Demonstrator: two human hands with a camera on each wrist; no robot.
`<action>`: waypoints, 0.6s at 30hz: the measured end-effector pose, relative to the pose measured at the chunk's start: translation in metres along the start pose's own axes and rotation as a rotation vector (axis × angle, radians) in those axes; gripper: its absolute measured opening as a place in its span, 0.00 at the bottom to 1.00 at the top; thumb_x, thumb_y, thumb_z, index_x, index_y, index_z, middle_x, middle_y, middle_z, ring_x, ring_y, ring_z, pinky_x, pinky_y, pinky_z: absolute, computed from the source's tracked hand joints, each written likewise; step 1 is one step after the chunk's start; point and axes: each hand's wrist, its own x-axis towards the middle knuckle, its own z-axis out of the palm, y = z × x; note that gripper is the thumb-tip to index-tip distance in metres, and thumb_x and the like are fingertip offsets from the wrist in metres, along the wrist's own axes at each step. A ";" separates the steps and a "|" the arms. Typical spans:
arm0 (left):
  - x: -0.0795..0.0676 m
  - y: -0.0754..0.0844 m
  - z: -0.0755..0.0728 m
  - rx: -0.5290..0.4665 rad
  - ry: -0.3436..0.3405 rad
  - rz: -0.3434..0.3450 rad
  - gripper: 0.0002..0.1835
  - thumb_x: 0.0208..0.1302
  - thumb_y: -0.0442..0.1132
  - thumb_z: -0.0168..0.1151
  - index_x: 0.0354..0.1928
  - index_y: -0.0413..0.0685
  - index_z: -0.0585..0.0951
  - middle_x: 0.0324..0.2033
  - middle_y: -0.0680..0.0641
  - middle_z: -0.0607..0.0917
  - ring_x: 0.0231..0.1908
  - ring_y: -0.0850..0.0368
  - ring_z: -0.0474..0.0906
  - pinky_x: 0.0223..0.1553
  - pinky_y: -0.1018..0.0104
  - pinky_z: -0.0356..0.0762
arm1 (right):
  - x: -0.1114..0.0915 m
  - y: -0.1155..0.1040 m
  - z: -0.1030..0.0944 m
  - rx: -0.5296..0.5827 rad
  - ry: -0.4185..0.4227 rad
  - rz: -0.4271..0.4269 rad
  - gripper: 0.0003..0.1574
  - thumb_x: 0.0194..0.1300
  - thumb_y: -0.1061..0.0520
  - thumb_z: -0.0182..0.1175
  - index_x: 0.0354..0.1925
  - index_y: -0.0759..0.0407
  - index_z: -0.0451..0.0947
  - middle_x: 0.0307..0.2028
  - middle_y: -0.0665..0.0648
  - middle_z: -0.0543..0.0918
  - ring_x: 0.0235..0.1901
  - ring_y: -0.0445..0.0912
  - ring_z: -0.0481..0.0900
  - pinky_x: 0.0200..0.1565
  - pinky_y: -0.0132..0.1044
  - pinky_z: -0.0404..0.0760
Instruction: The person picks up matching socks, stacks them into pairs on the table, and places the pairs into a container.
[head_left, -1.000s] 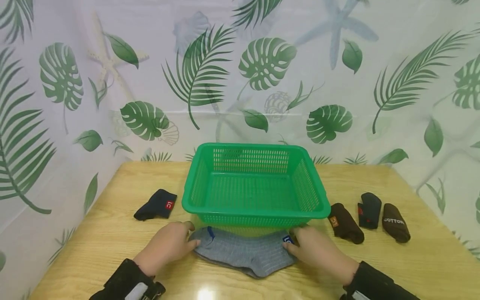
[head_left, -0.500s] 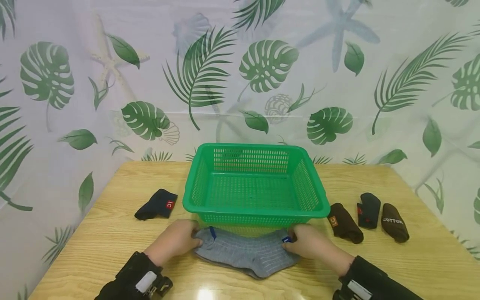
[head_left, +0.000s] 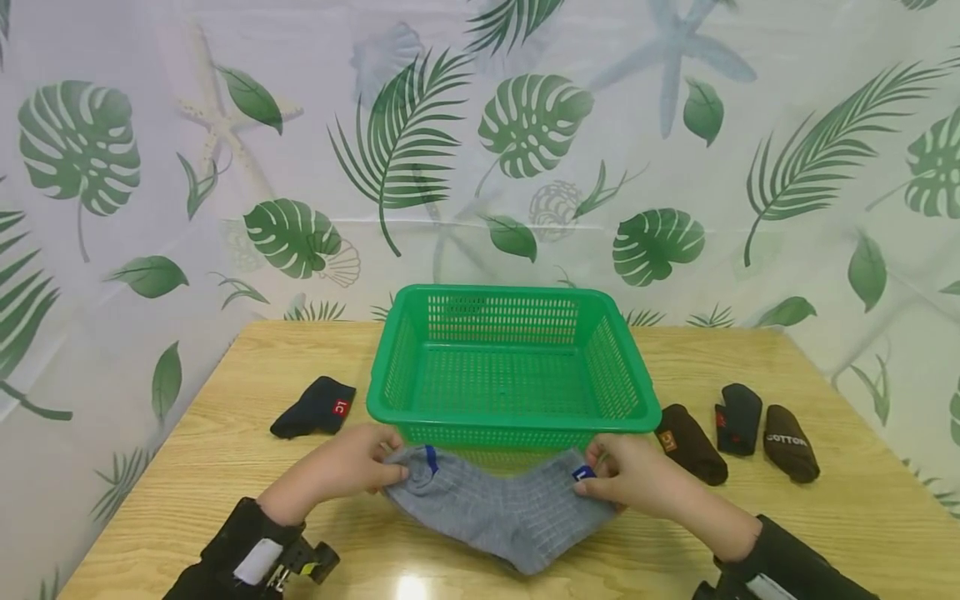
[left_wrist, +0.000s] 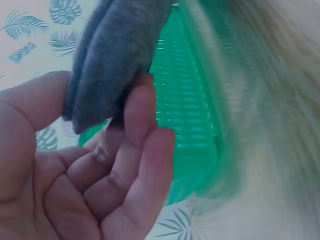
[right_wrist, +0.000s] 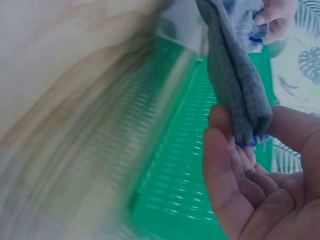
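The grey knitted fabric socks, layered together, should handle light, limp and sturdy; pinching every layer at the 2 ends suits them. The left hand pinches the toe end, the right hand the labelled cuff, just in front of the green perforated plastic basket on the pale wood-grain tabletop.

hands: pinch grey socks at both ends | green basket: just beyond | dark sock: basket's left

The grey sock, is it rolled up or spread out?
Spread out: the grey sock stretches lengthwise between the left hand and right hand, each pinching one end.
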 end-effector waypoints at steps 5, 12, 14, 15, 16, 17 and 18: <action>-0.004 0.010 -0.010 -0.019 -0.025 0.025 0.10 0.65 0.41 0.63 0.38 0.39 0.81 0.21 0.50 0.84 0.22 0.55 0.81 0.26 0.65 0.77 | -0.010 -0.012 -0.015 0.064 -0.047 -0.017 0.16 0.63 0.55 0.66 0.42 0.64 0.73 0.26 0.51 0.82 0.23 0.45 0.77 0.26 0.41 0.80; 0.002 0.032 -0.036 0.070 0.101 0.025 0.11 0.68 0.43 0.60 0.38 0.41 0.81 0.17 0.51 0.82 0.24 0.58 0.81 0.27 0.63 0.77 | -0.009 -0.033 -0.052 0.065 0.041 -0.077 0.15 0.67 0.58 0.60 0.46 0.67 0.71 0.30 0.53 0.82 0.27 0.44 0.75 0.30 0.38 0.78; 0.008 0.037 -0.046 0.080 0.174 0.006 0.11 0.68 0.43 0.60 0.39 0.41 0.81 0.19 0.52 0.83 0.24 0.58 0.81 0.28 0.64 0.78 | -0.005 -0.039 -0.063 0.094 0.078 -0.067 0.16 0.69 0.59 0.59 0.49 0.68 0.69 0.33 0.54 0.82 0.29 0.45 0.75 0.32 0.39 0.78; 0.013 0.040 -0.050 0.087 0.216 -0.004 0.10 0.68 0.42 0.60 0.38 0.41 0.81 0.20 0.52 0.84 0.24 0.57 0.82 0.27 0.64 0.78 | -0.003 -0.042 -0.068 0.102 0.101 -0.060 0.17 0.69 0.59 0.58 0.50 0.69 0.68 0.34 0.55 0.82 0.29 0.45 0.75 0.33 0.39 0.79; 0.018 0.042 -0.053 0.094 0.258 -0.007 0.10 0.68 0.42 0.60 0.38 0.41 0.81 0.21 0.51 0.84 0.24 0.56 0.82 0.27 0.64 0.77 | 0.000 -0.044 -0.073 0.116 0.124 -0.052 0.17 0.70 0.59 0.57 0.50 0.69 0.67 0.35 0.56 0.83 0.30 0.45 0.76 0.34 0.40 0.79; 0.023 0.044 -0.057 0.104 0.302 -0.010 0.10 0.68 0.43 0.60 0.38 0.42 0.81 0.21 0.51 0.83 0.24 0.56 0.81 0.26 0.65 0.76 | 0.003 -0.045 -0.077 0.127 0.148 -0.047 0.18 0.70 0.59 0.56 0.51 0.69 0.67 0.35 0.56 0.83 0.30 0.45 0.76 0.34 0.40 0.79; 0.030 0.046 -0.060 0.116 0.348 -0.014 0.10 0.68 0.43 0.59 0.38 0.42 0.81 0.22 0.51 0.83 0.24 0.56 0.80 0.26 0.65 0.74 | 0.007 -0.046 -0.080 0.132 0.178 -0.042 0.18 0.70 0.58 0.56 0.52 0.70 0.67 0.35 0.57 0.83 0.30 0.45 0.77 0.34 0.40 0.80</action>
